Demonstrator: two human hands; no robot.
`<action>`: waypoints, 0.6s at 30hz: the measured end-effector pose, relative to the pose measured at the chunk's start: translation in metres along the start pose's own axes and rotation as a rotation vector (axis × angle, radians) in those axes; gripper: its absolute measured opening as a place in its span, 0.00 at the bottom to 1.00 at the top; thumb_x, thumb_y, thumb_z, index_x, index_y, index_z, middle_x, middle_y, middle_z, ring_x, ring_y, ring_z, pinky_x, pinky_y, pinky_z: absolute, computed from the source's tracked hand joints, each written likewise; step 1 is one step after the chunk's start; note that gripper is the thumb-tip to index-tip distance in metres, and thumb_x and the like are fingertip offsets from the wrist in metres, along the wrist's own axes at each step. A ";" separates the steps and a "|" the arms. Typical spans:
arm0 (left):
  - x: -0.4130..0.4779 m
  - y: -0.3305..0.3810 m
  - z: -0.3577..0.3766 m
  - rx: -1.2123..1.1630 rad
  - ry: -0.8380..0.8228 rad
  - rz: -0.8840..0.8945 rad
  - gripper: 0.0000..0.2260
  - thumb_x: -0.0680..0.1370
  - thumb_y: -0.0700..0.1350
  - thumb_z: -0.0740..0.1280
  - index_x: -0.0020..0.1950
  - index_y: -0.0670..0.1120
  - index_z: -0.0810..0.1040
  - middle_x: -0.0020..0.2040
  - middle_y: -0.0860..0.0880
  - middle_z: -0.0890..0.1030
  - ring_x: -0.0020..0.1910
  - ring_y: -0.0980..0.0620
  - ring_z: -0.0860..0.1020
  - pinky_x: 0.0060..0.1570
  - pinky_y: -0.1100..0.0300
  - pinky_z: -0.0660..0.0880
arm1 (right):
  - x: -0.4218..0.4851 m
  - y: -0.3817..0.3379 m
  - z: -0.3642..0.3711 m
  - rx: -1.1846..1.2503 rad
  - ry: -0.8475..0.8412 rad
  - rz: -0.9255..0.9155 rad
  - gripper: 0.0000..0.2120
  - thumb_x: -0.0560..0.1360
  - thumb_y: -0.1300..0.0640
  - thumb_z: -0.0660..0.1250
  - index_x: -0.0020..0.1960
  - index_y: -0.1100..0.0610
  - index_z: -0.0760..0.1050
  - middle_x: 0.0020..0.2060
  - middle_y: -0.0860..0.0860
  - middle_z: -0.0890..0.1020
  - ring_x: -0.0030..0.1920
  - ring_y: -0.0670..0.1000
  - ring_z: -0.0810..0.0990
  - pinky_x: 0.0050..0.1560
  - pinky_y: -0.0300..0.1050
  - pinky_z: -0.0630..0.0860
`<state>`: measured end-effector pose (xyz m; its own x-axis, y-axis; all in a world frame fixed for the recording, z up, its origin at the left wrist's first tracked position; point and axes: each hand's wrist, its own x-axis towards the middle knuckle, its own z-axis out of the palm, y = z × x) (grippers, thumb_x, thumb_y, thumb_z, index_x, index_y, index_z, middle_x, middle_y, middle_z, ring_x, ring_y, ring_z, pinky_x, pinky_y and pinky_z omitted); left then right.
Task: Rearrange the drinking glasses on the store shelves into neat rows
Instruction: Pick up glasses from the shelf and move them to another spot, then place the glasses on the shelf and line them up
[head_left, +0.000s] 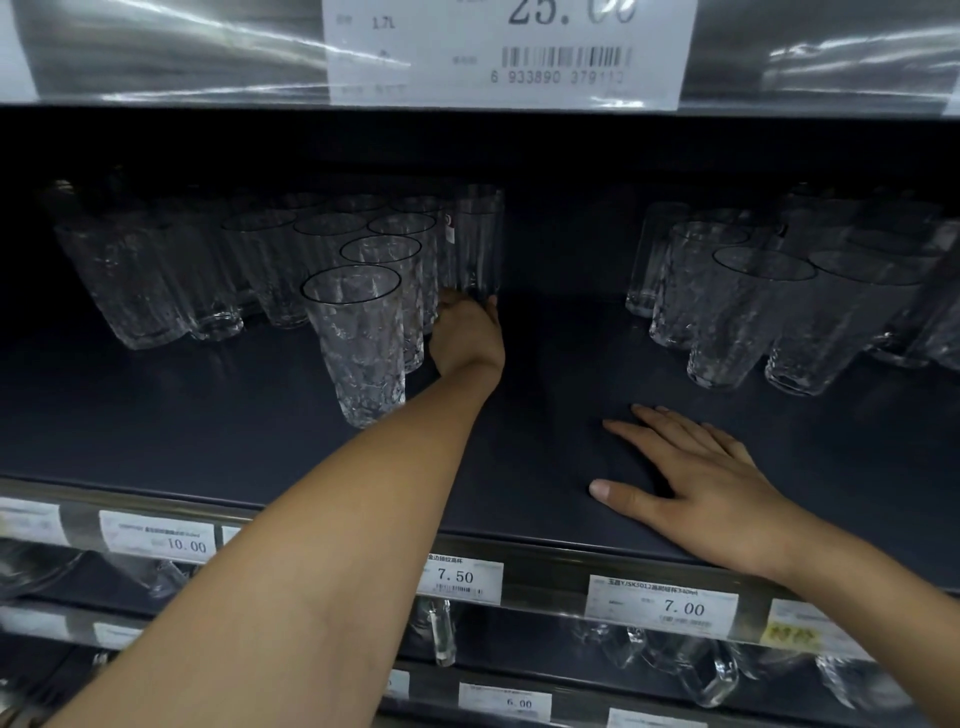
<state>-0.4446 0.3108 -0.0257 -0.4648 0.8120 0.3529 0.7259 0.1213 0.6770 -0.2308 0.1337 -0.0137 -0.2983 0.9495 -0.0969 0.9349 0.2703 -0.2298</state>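
Observation:
On the dark shelf (519, 322) stand clear drinking glasses in groups. A row of textured glasses runs from a front glass (358, 343) back to the left-centre. My left hand (467, 338) reaches deep into the shelf and grips the base of a tall straight glass (478, 239) just right of that row. More glasses cluster at the far left (140, 280) and at the right (748, 317). Flat on the shelf near its front edge lies my right hand (706, 488), fingers straight and spread, holding nothing.
Bare shelf lies between the left-centre row and the right cluster. The upper shelf's edge with a price label (509, 47) hangs low overhead. Price tags (662, 605) line the front rail, and handled glassware (691, 670) sits on the shelf below.

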 end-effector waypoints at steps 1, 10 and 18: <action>0.000 0.000 -0.001 -0.008 -0.002 0.000 0.27 0.81 0.56 0.59 0.69 0.34 0.65 0.62 0.36 0.77 0.59 0.39 0.78 0.53 0.48 0.77 | 0.000 0.000 0.000 0.002 -0.001 -0.001 0.42 0.66 0.22 0.44 0.77 0.35 0.48 0.79 0.40 0.45 0.77 0.41 0.39 0.76 0.45 0.37; 0.001 0.001 -0.001 -0.009 -0.012 0.008 0.28 0.81 0.56 0.59 0.70 0.34 0.64 0.62 0.35 0.77 0.59 0.39 0.78 0.54 0.47 0.77 | 0.000 0.000 0.000 0.034 0.013 -0.005 0.45 0.64 0.21 0.43 0.78 0.37 0.50 0.79 0.41 0.47 0.78 0.42 0.40 0.77 0.48 0.38; -0.028 0.004 -0.018 0.054 -0.048 0.041 0.24 0.81 0.51 0.60 0.67 0.33 0.67 0.59 0.36 0.79 0.56 0.40 0.79 0.49 0.51 0.76 | 0.002 0.003 0.001 0.059 0.064 -0.015 0.40 0.69 0.24 0.52 0.77 0.38 0.54 0.79 0.42 0.52 0.78 0.43 0.45 0.77 0.49 0.41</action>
<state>-0.4379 0.2785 -0.0213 -0.4107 0.8430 0.3474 0.7706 0.1173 0.6264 -0.2291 0.1359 -0.0150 -0.2973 0.9543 -0.0311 0.9171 0.2764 -0.2872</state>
